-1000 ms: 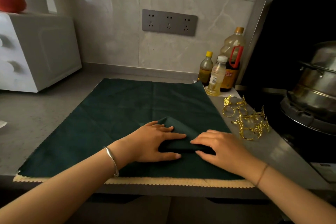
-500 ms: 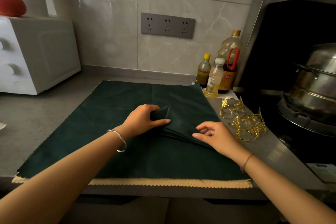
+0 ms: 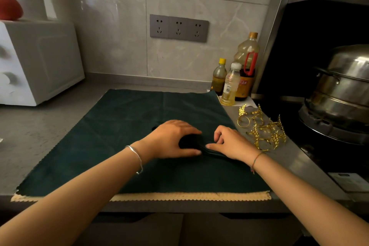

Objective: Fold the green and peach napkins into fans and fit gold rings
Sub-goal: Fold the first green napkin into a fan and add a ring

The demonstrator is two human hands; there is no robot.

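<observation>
Green napkin (image 3: 123, 126) lies spread flat on the grey tabletop (image 3: 40, 126) and covers most of the space in front of the person. Its colour is a dark, dull green, and a faint crease line runs from its far edge toward the middle. Under it lies the peach napkin (image 3: 189, 196), of which only a narrow scalloped strip shows along the near edge of the tabletop. Near the middle of the green napkin, a little to the right, the cloth is gathered into a small stack of folds (image 3: 215, 154). Several thin layers show there, one on the other, at the near side of the stack.

The left hand (image 3: 171, 140) arches over the left end of this stack. Its fingers curve down on the far side and its thumb lies stretched on the near side, so the hand grips the folded cloth between them. A thin silver bracelet (image 3: 137, 158) sits on this wrist. The right hand (image 3: 231, 144) is just beside the left one, at the right end of the stack. Its fingers are bent inward and its thumb points to the left along the layered edge, so it pinches the folds. The two hands nearly touch each other.

The gold rings (image 3: 261, 130), with leaf shapes, lie in a loose heap on the tabletop just to the right of the green napkin, apart from both hands. Behind them stand three bottles (image 3: 231, 86), and a steel pot (image 3: 343, 90) is at the far right.
</observation>
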